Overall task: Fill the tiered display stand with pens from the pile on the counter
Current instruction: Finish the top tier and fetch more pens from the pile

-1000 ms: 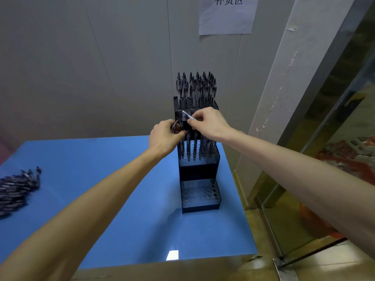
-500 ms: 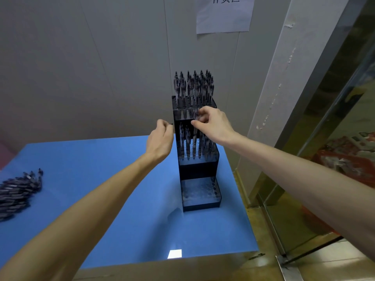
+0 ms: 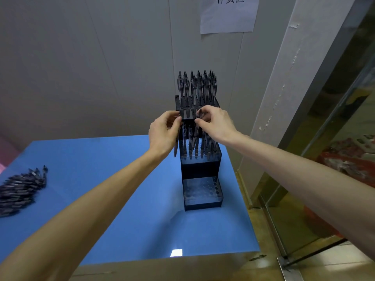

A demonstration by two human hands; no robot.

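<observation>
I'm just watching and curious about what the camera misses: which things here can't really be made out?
- Middle tier of the display stand, head view: both hands cover its top, so free holes cannot be counted.
- Left hand: whether it holds a pen is unclear; its fingers curl toward the stand.
- Pen in the right hand: its tip is lost among standing pens.
- Pile of pens: cut off by the left edge, blurred.
- Paper sign: top cropped.

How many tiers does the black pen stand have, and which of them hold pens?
3. Top tier, at the back, holds pens; middle tier also holds pens; bottom tier, nearest the viewer, shows only empty holes.
</observation>
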